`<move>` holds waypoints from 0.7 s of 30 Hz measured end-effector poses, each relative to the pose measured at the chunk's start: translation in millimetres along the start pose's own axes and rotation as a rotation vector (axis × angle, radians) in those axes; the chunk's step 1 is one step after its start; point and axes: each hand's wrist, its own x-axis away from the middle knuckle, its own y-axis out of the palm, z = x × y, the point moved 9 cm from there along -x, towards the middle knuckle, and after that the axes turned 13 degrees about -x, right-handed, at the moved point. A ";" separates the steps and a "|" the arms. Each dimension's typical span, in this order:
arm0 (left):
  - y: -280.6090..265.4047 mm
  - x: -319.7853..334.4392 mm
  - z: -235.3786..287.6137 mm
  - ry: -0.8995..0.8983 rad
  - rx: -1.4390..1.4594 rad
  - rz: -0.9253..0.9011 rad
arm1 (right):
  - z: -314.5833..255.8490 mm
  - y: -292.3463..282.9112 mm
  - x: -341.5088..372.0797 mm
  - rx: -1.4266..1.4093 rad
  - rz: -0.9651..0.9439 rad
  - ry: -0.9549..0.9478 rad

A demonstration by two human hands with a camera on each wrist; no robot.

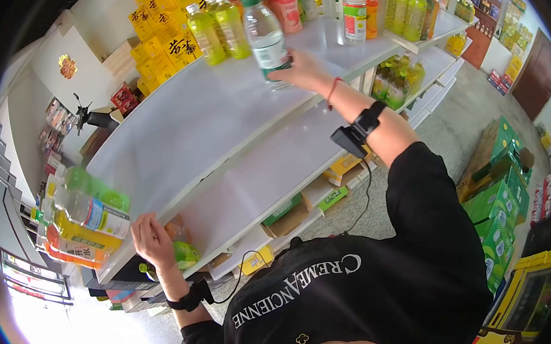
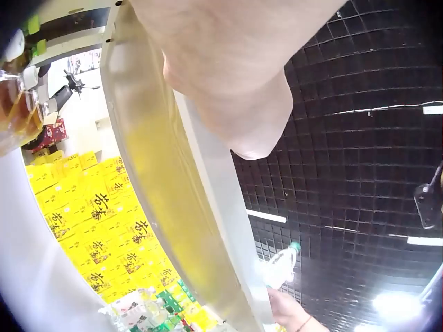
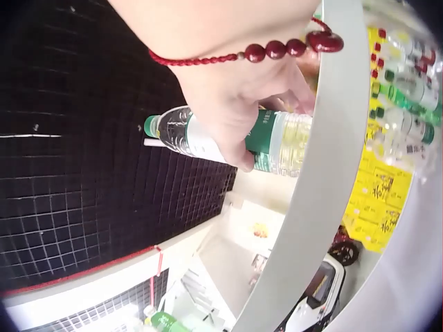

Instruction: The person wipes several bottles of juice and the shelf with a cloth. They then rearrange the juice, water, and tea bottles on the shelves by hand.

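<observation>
A clear bottle with a green cap (image 1: 266, 38) is gripped near its lower part by the right hand (image 1: 304, 72), over the top shelf's back half. In the right wrist view the thumb and fingers of the right hand (image 3: 239, 104) wrap round the bottle (image 3: 208, 138), which has a green and white label. The left hand (image 1: 153, 240) rests at the shelf's front left edge, fingers loosely bent, beside a group of large bottles (image 1: 93, 213). In the left wrist view the left hand (image 2: 235, 76) is near the shelf edge, holding nothing visible.
Green-yellow bottles (image 1: 208, 33), a pink-labelled bottle (image 1: 285, 6) and others line the back of the white top shelf (image 1: 176, 128). A lower shelf (image 1: 251, 186) holds bottles at both ends. Yellow boxes (image 1: 168, 48) stack behind; green cartons (image 1: 496, 220) stand at right.
</observation>
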 end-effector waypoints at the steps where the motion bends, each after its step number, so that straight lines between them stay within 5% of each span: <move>1: 0.6 -0.4 0.2 -0.023 0.004 0.013 | 6.5 -21.8 0.7 0.002 0.007 0.002; 10: 10.3 0.8 -2.2 -0.119 -0.131 0.071 | 70.0 -157.4 -5.8 0.219 0.280 0.041; 21: 17.9 5.1 -14.9 -0.222 -0.212 0.059 | 82.8 -174.8 -14.2 0.305 0.260 0.025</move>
